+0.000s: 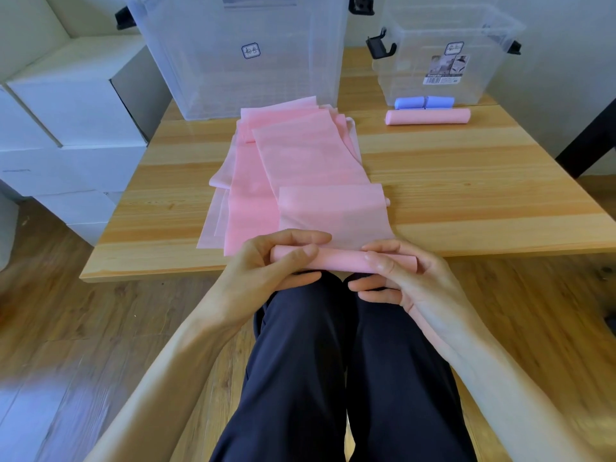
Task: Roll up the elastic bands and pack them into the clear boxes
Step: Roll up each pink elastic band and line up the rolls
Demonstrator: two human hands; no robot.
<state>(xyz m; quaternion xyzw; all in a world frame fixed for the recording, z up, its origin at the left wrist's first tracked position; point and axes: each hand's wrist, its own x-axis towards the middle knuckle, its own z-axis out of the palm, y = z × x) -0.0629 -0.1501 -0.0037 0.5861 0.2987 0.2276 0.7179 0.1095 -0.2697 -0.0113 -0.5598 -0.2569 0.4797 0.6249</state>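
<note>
A pink elastic band (pixel 333 211) runs from a loose pile of pink bands (pixel 253 181) on the wooden table down to a partly wound roll (pixel 340 260) at the table's front edge. My left hand (pixel 266 265) grips the roll's left end, thumb on top. My right hand (pixel 400 278) pinches its right end between thumb and fingers. A finished pink roll (pixel 428 116) lies on the table in front of the small clear box (pixel 443 38). Two blue rolls (pixel 423 102) sit inside that box. A large clear box (pixel 240 78) stands at the back centre.
The wooden table (pixel 466 181) has bare surface to the right of the pile. White cartons (pixel 66 128) are stacked on the left. My legs in dark trousers (pixel 333 361) are below the table edge. A dark chair leg (pixel 586 145) stands at the right.
</note>
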